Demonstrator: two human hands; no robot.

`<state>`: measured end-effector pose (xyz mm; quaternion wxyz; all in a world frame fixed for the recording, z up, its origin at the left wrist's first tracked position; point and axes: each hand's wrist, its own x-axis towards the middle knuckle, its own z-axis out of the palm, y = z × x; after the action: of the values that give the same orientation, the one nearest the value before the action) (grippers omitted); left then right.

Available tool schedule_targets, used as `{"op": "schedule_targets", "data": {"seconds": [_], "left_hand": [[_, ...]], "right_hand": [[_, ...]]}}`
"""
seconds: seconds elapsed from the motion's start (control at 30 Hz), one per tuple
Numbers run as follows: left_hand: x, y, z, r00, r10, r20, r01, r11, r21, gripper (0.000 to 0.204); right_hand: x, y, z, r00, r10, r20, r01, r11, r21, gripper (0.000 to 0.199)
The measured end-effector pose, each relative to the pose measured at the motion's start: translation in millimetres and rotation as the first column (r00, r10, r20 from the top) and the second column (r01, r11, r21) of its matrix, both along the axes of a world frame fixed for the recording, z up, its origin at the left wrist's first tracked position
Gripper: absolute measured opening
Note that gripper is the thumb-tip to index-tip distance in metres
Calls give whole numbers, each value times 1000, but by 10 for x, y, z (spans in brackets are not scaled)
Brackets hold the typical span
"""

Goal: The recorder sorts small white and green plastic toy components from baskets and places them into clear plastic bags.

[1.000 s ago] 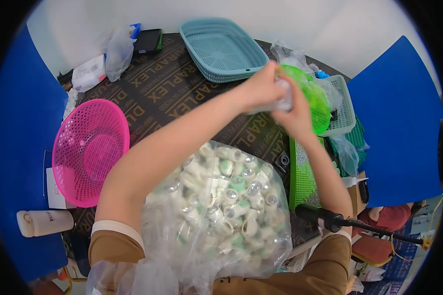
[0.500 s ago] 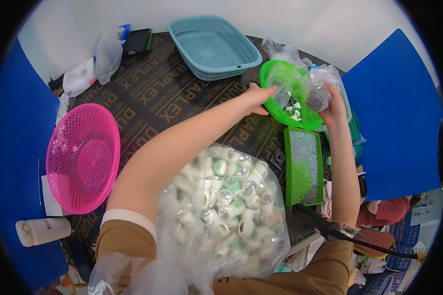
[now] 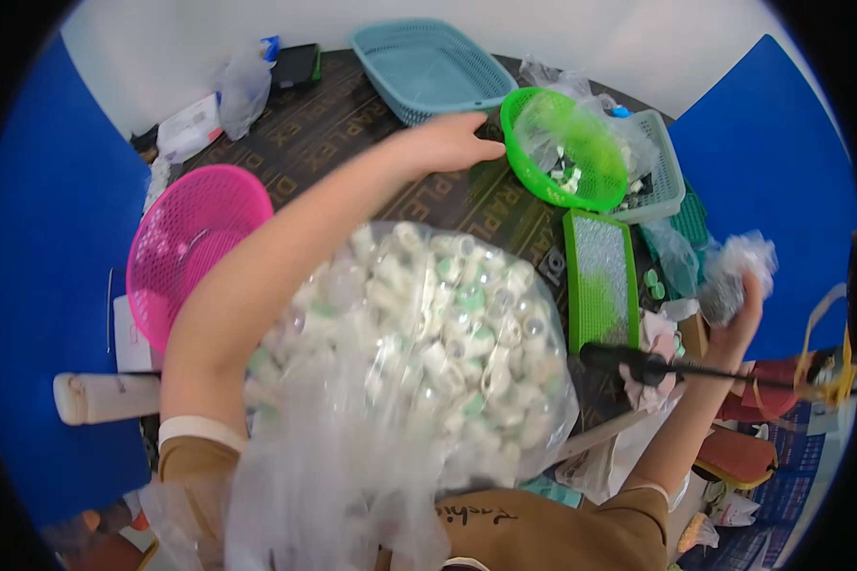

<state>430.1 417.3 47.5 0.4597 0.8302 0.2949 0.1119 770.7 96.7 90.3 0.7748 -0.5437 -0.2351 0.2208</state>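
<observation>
My right hand (image 3: 739, 319), out at the far right, grips a clear plastic bag of small grey pieces (image 3: 727, 285). Its fingers wrap round the bag's side. My left hand (image 3: 450, 143) reaches across the table with fingers apart and holds nothing. It is just left of a bright green basket (image 3: 600, 202), by the near edge of a blue basket (image 3: 381, 81). Inside the green basket lie clear plastic bags and a few small white and black parts. Below my arms sits a large clear bag of white and green plastic fittings (image 3: 467, 333).
A green tray (image 3: 576, 285) of small silvery pieces stands right of the big bag, with a black corded tool (image 3: 638, 362) at its near end. A grey basket (image 3: 674, 181) is behind it. On the left are a pink basket (image 3: 167, 214) and a white bottle (image 3: 105, 398).
My right hand has carried the bag of grey pieces from beside the green basket out to the right. My left hand has drawn back leftward from that basket. The view has shifted slightly.
</observation>
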Motion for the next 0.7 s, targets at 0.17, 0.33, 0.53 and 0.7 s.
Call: {"op": "schedule_targets", "data": {"seconds": [0.17, 0.33, 0.53, 0.7], "left_hand": [[-1816, -1617, 993, 976, 79, 204, -151, 917, 369, 31], [-3181, -3474, 168, 640, 723, 259, -698, 408, 588, 36], [-2527, -4208, -956, 732, 327, -598, -504, 851, -151, 82], [-1889, -3605, -610, 794, 561, -235, -583, 812, -31, 87]], "right_hand": [[-250, -1817, -454, 987, 129, 94, -140, 983, 118, 55], [-1911, -2090, -914, 757, 627, -185, -637, 642, -426, 69], [-2997, -1883, -1074, 540, 787, 299, -277, 502, -819, 61], [-2919, -1154, -1186, 448, 679, 581, -99, 684, -723, 56]]}}
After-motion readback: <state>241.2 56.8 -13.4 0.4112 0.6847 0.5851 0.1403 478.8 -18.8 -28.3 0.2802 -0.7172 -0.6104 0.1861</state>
